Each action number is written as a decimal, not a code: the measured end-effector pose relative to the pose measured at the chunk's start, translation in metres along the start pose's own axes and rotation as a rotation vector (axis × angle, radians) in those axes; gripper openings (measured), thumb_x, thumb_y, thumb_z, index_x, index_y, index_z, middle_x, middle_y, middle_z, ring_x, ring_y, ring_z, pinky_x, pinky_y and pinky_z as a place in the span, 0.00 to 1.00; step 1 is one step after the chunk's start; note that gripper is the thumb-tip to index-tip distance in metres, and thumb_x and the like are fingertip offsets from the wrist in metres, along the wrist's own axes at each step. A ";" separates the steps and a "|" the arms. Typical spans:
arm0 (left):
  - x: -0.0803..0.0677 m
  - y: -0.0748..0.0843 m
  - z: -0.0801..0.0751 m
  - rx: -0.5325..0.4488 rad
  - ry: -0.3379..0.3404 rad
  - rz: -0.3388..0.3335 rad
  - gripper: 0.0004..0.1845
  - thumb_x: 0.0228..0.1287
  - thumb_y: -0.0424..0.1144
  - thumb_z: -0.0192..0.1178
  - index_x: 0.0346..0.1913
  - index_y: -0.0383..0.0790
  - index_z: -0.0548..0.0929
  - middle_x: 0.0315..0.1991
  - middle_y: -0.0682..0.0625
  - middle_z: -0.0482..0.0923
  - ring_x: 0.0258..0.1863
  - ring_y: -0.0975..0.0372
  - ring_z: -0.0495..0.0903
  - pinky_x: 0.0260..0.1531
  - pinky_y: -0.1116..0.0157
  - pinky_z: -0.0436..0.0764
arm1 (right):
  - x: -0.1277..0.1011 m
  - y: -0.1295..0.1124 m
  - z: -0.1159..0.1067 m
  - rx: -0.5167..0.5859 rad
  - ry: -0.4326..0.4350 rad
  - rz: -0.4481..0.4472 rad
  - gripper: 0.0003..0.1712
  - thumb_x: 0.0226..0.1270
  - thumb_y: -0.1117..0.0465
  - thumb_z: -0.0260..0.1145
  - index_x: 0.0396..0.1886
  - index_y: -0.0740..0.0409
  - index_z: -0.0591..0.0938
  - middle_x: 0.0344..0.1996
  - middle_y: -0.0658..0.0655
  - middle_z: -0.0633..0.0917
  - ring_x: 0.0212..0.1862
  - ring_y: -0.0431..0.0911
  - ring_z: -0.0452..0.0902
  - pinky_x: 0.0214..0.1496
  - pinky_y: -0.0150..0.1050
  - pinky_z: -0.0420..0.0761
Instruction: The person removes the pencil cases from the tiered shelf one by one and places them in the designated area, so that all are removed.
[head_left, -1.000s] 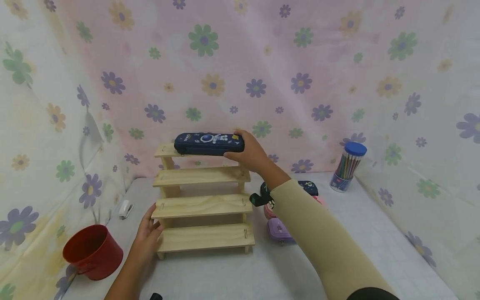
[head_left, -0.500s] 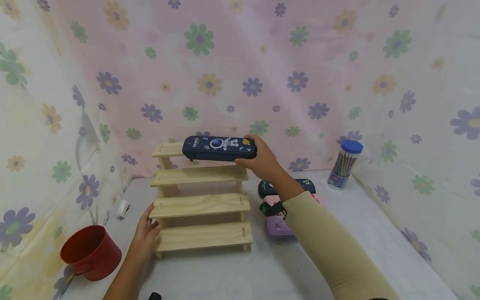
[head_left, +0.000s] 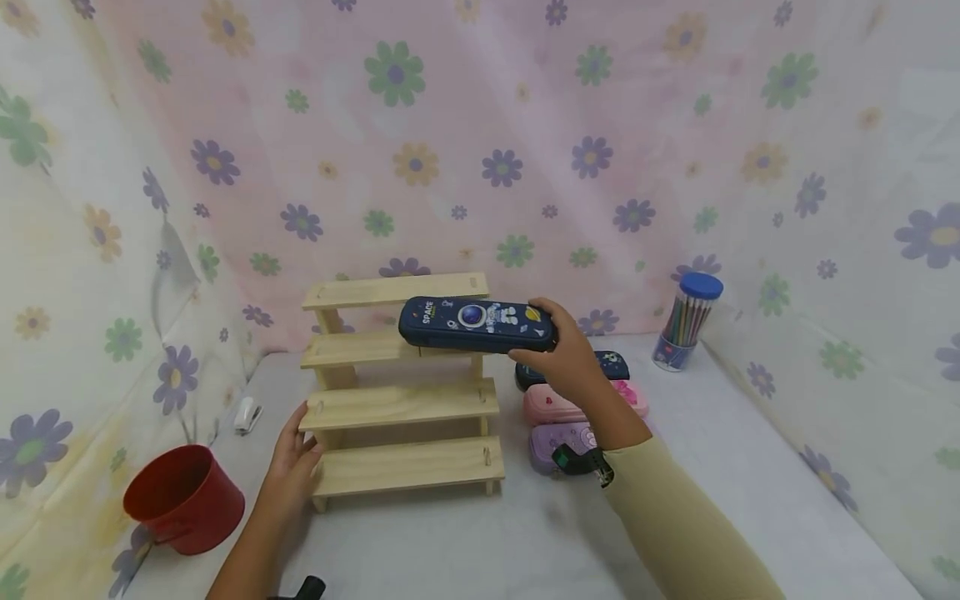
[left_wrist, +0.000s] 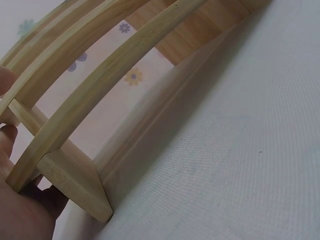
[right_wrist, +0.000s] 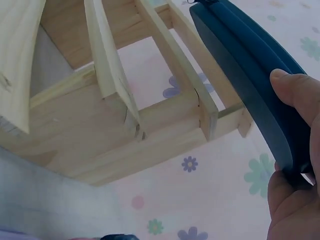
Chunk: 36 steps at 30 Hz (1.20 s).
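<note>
In the head view my right hand [head_left: 566, 354] grips the right end of a dark blue pencil case [head_left: 476, 325] printed with "SPACE", an astronaut and planets. The case hangs in the air, overlapping the right part of a four-tier wooden display rack [head_left: 405, 406]. The right wrist view shows the thumb [right_wrist: 292, 90] on one side of the pencil case and fingers [right_wrist: 287, 205] on the other. My left hand [head_left: 292, 458] holds the rack's left side at its lower tiers. Seen from the left wrist, fingers lie around the rack's [left_wrist: 75, 182] board ends.
Right of the rack lie a purple case [head_left: 551, 446], a pink case [head_left: 551, 403] and another dark blue case [head_left: 615, 364]. A tub of pencils [head_left: 684, 325] stands behind them. A red bucket [head_left: 187, 500] and a white stapler-like item [head_left: 246, 415] are at left.
My right hand has moved the dark blue pencil case right, down and toward me from the top tier, baring that board. My left hand stays on the rack.
</note>
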<state>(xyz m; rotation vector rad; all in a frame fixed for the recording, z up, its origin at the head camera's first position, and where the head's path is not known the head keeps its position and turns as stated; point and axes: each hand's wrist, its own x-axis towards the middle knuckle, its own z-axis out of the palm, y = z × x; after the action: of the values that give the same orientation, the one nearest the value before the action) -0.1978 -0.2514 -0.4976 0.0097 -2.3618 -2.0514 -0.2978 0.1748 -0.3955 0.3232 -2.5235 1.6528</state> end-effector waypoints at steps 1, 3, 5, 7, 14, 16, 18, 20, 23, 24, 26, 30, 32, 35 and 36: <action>0.000 0.000 0.000 0.006 0.001 0.003 0.38 0.85 0.36 0.42 0.86 0.61 0.37 0.87 0.56 0.33 0.85 0.51 0.42 0.69 0.77 0.62 | -0.005 0.002 -0.003 -0.001 0.010 0.011 0.53 0.59 0.45 0.82 0.80 0.31 0.63 0.76 0.56 0.66 0.71 0.59 0.71 0.67 0.58 0.79; 0.000 -0.001 0.000 0.012 0.006 0.003 0.38 0.86 0.37 0.41 0.86 0.62 0.37 0.87 0.57 0.33 0.85 0.51 0.42 0.76 0.68 0.59 | -0.014 0.007 -0.009 -0.005 0.028 0.030 0.53 0.59 0.44 0.81 0.80 0.29 0.62 0.76 0.57 0.65 0.71 0.60 0.71 0.67 0.58 0.79; 0.001 -0.002 0.001 0.004 0.013 0.009 0.38 0.85 0.36 0.42 0.86 0.61 0.37 0.87 0.57 0.33 0.85 0.50 0.42 0.80 0.55 0.54 | -0.024 0.012 -0.016 0.005 0.042 0.049 0.53 0.59 0.45 0.81 0.80 0.29 0.61 0.76 0.58 0.65 0.70 0.61 0.71 0.64 0.56 0.81; 0.001 -0.002 0.002 -0.013 0.019 0.012 0.38 0.85 0.34 0.41 0.86 0.59 0.37 0.87 0.56 0.33 0.85 0.48 0.42 0.80 0.44 0.50 | -0.033 0.016 -0.023 0.011 0.055 0.073 0.54 0.60 0.45 0.81 0.80 0.26 0.60 0.76 0.59 0.66 0.66 0.61 0.73 0.57 0.53 0.85; 0.001 0.000 0.003 -0.012 0.056 -0.082 0.39 0.85 0.36 0.42 0.86 0.64 0.37 0.86 0.64 0.31 0.86 0.59 0.35 0.81 0.47 0.47 | -0.057 0.033 -0.046 0.040 0.032 0.103 0.55 0.62 0.46 0.80 0.82 0.27 0.57 0.80 0.59 0.61 0.69 0.62 0.72 0.56 0.48 0.87; 0.001 0.000 0.003 -0.011 0.050 -0.059 0.39 0.85 0.36 0.42 0.86 0.63 0.37 0.86 0.63 0.32 0.86 0.58 0.36 0.81 0.47 0.48 | -0.062 0.039 -0.051 0.023 0.029 0.105 0.56 0.62 0.45 0.80 0.82 0.28 0.57 0.81 0.58 0.59 0.72 0.62 0.69 0.62 0.52 0.83; 0.001 0.000 0.004 -0.007 0.048 -0.035 0.39 0.84 0.35 0.42 0.86 0.61 0.37 0.86 0.61 0.33 0.86 0.55 0.39 0.80 0.45 0.50 | -0.068 0.044 -0.056 -0.010 0.035 0.114 0.56 0.61 0.43 0.80 0.83 0.29 0.56 0.81 0.58 0.59 0.74 0.62 0.68 0.66 0.56 0.80; 0.001 0.000 0.005 -0.007 0.053 -0.027 0.39 0.84 0.34 0.41 0.86 0.61 0.38 0.87 0.60 0.34 0.86 0.53 0.40 0.80 0.45 0.50 | -0.073 0.051 -0.060 -0.046 0.043 0.139 0.57 0.60 0.41 0.80 0.83 0.30 0.57 0.81 0.59 0.60 0.74 0.64 0.66 0.67 0.60 0.78; 0.002 -0.001 0.006 -0.022 0.056 -0.040 0.39 0.83 0.33 0.40 0.86 0.61 0.38 0.86 0.61 0.33 0.86 0.54 0.41 0.80 0.45 0.51 | -0.082 0.060 -0.068 -0.060 0.038 0.176 0.58 0.59 0.40 0.80 0.83 0.31 0.56 0.81 0.62 0.59 0.74 0.66 0.66 0.66 0.61 0.78; 0.002 -0.002 0.006 -0.029 0.057 -0.046 0.39 0.83 0.32 0.40 0.86 0.61 0.38 0.86 0.61 0.33 0.86 0.54 0.41 0.80 0.46 0.51 | -0.085 0.063 -0.072 -0.054 0.030 0.181 0.58 0.60 0.41 0.80 0.83 0.32 0.56 0.81 0.63 0.59 0.74 0.67 0.66 0.65 0.59 0.80; 0.002 -0.002 0.007 -0.039 0.053 -0.044 0.39 0.83 0.32 0.40 0.86 0.60 0.38 0.86 0.61 0.33 0.86 0.53 0.42 0.80 0.46 0.51 | -0.090 0.068 -0.080 -0.032 0.008 0.184 0.57 0.61 0.44 0.80 0.84 0.34 0.56 0.81 0.65 0.58 0.73 0.67 0.68 0.62 0.52 0.83; 0.002 -0.002 0.007 -0.045 0.069 -0.049 0.38 0.84 0.33 0.41 0.86 0.61 0.39 0.87 0.60 0.33 0.86 0.54 0.40 0.80 0.46 0.50 | -0.100 0.078 -0.095 0.053 -0.041 0.182 0.55 0.64 0.53 0.79 0.83 0.40 0.56 0.80 0.68 0.58 0.68 0.67 0.71 0.54 0.38 0.85; 0.001 -0.001 0.007 -0.043 0.073 -0.058 0.38 0.84 0.34 0.41 0.86 0.63 0.39 0.86 0.61 0.33 0.86 0.55 0.39 0.80 0.46 0.49 | -0.104 0.083 -0.100 0.053 -0.048 0.198 0.55 0.63 0.55 0.79 0.83 0.42 0.57 0.79 0.68 0.58 0.68 0.67 0.71 0.54 0.38 0.84; 0.001 0.000 0.007 -0.038 0.073 -0.064 0.38 0.85 0.36 0.41 0.85 0.65 0.40 0.86 0.62 0.33 0.86 0.56 0.37 0.80 0.45 0.49 | -0.111 0.092 -0.107 0.014 -0.066 0.229 0.55 0.63 0.54 0.80 0.82 0.44 0.57 0.79 0.69 0.57 0.69 0.69 0.68 0.61 0.50 0.83; 0.000 0.000 0.007 -0.039 0.071 -0.058 0.37 0.85 0.36 0.41 0.86 0.65 0.40 0.86 0.62 0.33 0.86 0.55 0.37 0.80 0.45 0.49 | -0.114 0.095 -0.110 -0.017 -0.075 0.239 0.55 0.62 0.53 0.80 0.82 0.43 0.57 0.79 0.69 0.57 0.70 0.70 0.66 0.64 0.55 0.82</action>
<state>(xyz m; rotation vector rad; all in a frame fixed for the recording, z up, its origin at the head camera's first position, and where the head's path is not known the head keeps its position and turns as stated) -0.1982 -0.2442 -0.4981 0.1504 -2.3061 -2.0850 -0.2125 0.3253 -0.4593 0.0851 -2.7221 1.7263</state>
